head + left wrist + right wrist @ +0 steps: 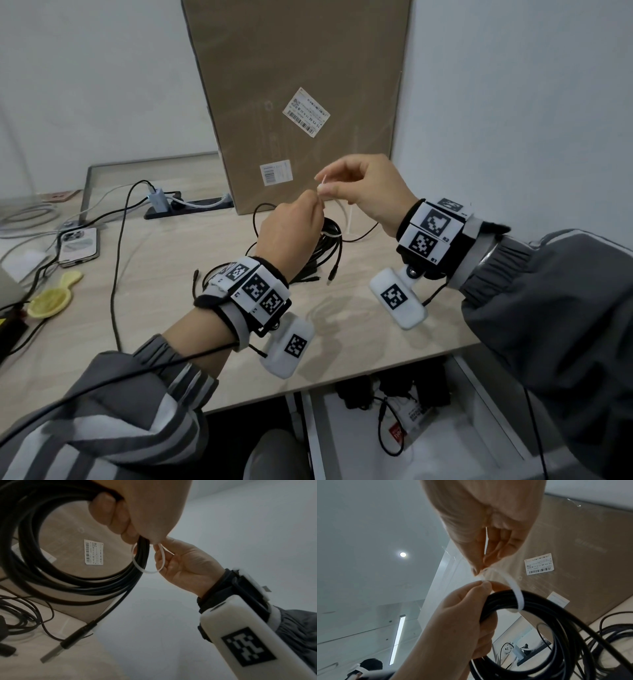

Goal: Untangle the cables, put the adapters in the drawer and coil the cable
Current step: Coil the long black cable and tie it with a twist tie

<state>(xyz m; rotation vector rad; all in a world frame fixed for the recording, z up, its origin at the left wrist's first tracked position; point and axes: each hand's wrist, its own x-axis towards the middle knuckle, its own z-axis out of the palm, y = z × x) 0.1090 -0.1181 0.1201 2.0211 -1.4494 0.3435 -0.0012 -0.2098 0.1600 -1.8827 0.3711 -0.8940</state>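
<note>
Aloft | left hand (289,228) grips coiled cable (51,577) | both grips apparently pinch white tie (516,595)

Both hands mid-frame: left hand (291,228) and right hand (368,192) pinch white tie (337,202) above black cable coil (329,240); drawer (479,411) open lower right.

White walls (513,102), pale wooden desk (171,260)

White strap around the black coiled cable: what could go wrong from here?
The white flat strap is still a loose loop around the black coiled cable, pinched by left hand and right hand; it might slip free. The hanging metal-tipped plug end could snag thin black cables on the desk.
</note>
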